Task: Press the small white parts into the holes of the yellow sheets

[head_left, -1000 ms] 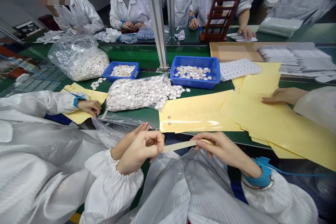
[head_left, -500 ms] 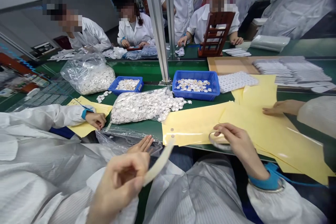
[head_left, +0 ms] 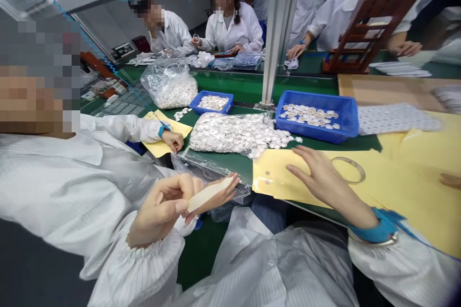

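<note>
My left hand (head_left: 160, 208) is closed in a pinch on a short beige strip of tape (head_left: 209, 192), held above my lap. A neighbour's open hand (head_left: 225, 191) shows just behind the strip, beside a clear plastic bag (head_left: 207, 170). My right hand (head_left: 320, 177) lies flat with fingers spread on a yellow sheet (head_left: 396, 192) at the table's near edge and holds nothing. A thin tape roll ring (head_left: 348, 169) lies on that sheet just right of my fingers.
A bag of small white discs (head_left: 234, 134) lies mid-table, a blue bin (head_left: 317, 117) behind it and a smaller blue bin (head_left: 212, 102) to the left. An aluminium post (head_left: 277, 33) rises from the table. Co-workers in white coats sit left and opposite.
My right hand has set the tape roll down on the yellow sheet and now rests flat to its left. My left hand still holds the torn strip. The view has swung left.
</note>
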`<action>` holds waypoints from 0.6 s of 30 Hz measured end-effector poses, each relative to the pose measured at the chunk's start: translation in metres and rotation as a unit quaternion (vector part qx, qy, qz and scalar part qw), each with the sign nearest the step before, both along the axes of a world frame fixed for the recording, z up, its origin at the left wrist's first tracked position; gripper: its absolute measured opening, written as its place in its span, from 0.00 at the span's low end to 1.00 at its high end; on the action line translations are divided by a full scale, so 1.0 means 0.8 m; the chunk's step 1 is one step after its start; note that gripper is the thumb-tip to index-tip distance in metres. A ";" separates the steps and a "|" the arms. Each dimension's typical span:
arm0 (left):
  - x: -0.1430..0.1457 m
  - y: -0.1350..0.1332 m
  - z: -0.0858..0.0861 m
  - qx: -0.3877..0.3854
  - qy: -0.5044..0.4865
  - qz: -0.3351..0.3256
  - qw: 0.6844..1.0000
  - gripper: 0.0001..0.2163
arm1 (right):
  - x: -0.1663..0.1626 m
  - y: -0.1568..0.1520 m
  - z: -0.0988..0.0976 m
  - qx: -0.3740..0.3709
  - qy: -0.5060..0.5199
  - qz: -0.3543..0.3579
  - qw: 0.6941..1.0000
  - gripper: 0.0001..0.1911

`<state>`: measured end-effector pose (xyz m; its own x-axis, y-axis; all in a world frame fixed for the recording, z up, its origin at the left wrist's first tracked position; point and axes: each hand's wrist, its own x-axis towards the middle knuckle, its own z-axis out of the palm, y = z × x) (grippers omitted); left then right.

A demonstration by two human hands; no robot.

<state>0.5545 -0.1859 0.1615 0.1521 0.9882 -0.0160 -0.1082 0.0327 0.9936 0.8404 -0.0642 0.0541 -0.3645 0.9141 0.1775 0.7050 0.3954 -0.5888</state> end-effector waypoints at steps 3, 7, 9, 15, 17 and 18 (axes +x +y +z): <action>0.000 0.002 -0.006 -0.003 -0.005 -0.004 1.000 0.14 | -0.074 -0.008 0.041 -0.340 0.221 0.188 0.895 0.28; -0.003 0.003 -0.020 -0.022 -0.010 0.003 1.000 0.14 | -0.152 -0.013 0.043 -0.624 0.339 0.271 0.650 0.30; -0.010 0.000 -0.027 -0.042 0.016 0.023 0.999 0.14 | -0.168 -0.008 0.033 -0.627 0.357 0.254 0.644 0.24; -0.025 0.015 -0.067 -0.122 0.219 0.171 0.953 0.08 | -0.166 0.036 0.027 -0.454 0.299 0.216 0.811 0.15; -0.027 0.032 -0.095 -0.140 0.259 0.184 0.938 0.08 | -0.169 0.054 0.020 -0.395 0.259 0.224 0.852 0.13; -0.027 0.042 -0.110 -0.148 0.274 0.182 0.933 0.09 | -0.173 0.062 0.013 -0.370 0.239 0.224 0.869 0.12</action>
